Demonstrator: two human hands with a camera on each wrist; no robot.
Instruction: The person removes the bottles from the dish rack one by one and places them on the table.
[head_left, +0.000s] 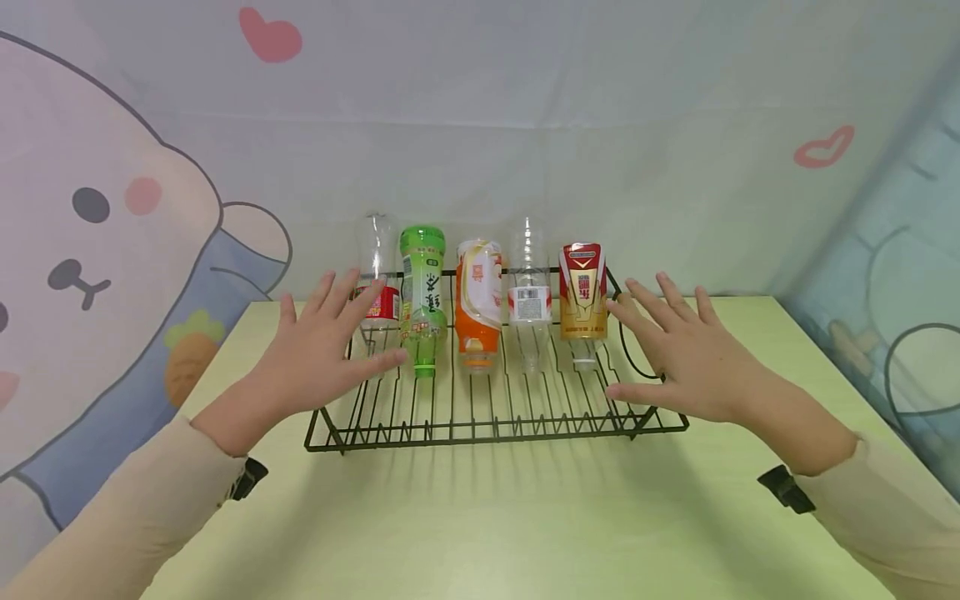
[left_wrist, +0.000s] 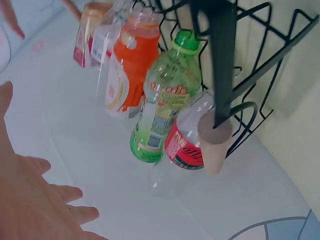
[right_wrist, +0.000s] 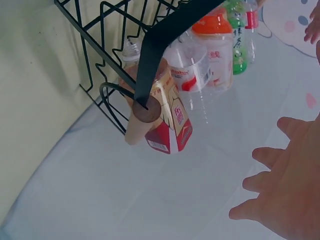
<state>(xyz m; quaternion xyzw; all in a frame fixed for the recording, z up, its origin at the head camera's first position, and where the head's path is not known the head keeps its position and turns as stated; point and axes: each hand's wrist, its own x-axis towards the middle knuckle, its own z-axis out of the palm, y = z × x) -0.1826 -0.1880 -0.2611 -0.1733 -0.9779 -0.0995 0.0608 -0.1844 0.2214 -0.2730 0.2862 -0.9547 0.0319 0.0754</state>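
In the head view a black wire rack holds a row of bottles with their necks toward me. From left to right lie a clear bottle with a red label, a green tea bottle, an orange-and-white bottle, a clear bottle with a white label and a red-and-gold bottle. My left hand is spread at the rack's left end and overlaps the red-labelled bottle's edge. At the right end, my right hand spreads its fingers beside the red-and-gold bottle. Both hands hold nothing.
The rack stands on a pale yellow-green table. Behind it hangs a cloth backdrop printed with a cartoon bear and hearts. A wooden grip on a dark bar shows near the rack's end in the left wrist view, and a similar grip in the right.
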